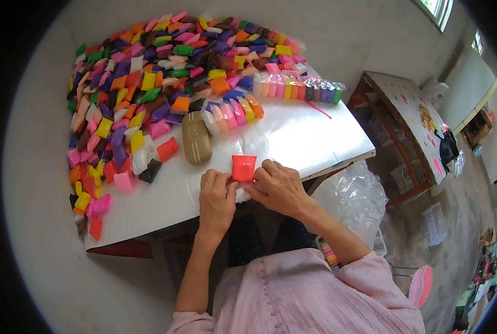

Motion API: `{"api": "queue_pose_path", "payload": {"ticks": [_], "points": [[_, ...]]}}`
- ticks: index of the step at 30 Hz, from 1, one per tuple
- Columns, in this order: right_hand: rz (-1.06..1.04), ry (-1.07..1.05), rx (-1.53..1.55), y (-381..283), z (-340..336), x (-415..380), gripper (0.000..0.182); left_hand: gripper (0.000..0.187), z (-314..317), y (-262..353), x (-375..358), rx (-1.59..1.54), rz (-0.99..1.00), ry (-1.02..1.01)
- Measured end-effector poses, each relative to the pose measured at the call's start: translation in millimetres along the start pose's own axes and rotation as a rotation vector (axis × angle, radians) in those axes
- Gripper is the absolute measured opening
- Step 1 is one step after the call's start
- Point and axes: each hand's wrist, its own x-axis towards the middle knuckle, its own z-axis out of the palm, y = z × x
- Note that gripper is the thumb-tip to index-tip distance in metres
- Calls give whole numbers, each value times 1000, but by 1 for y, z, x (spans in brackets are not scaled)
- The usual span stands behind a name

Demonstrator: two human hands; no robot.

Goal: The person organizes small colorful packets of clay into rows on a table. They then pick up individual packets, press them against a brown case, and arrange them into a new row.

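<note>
A small, square, red packet of modelling clay [243, 167] lies at the front edge of the white-covered table, between my two hands. My left hand [216, 192] is closed at its lower left corner, thumb and fingers pressed together. At the lower right corner, the fingers of my right hand [279, 187] pinch the packet's edge. Just beyond stands an olive oval case [196, 139] with two pale stripes. Beside that case lies a clear bag holding a row of coloured packets [233, 115].
A big heap of coloured packets [148, 80] covers the table's left and back. A long clear pack of coloured packets [298, 88] lies at the back right, near a pink strip [318, 109]. Clear plastic bags [354, 195] hang below the right edge. Another table [407, 106] stands farther right.
</note>
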Motion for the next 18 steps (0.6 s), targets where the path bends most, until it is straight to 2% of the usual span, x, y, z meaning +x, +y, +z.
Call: {"api": "queue_pose_path", "payload": {"ticks": [7, 10, 18], "points": [[-96, 2, 12, 16, 12, 4, 14, 6, 4, -2, 2, 47, 131, 8], [-108, -25, 67, 20, 10, 6, 12, 5, 6, -2, 6, -39, 99, 56], [-124, -30, 138, 25, 13, 8, 12, 8, 10, -3, 9, -15, 77, 75]]}}
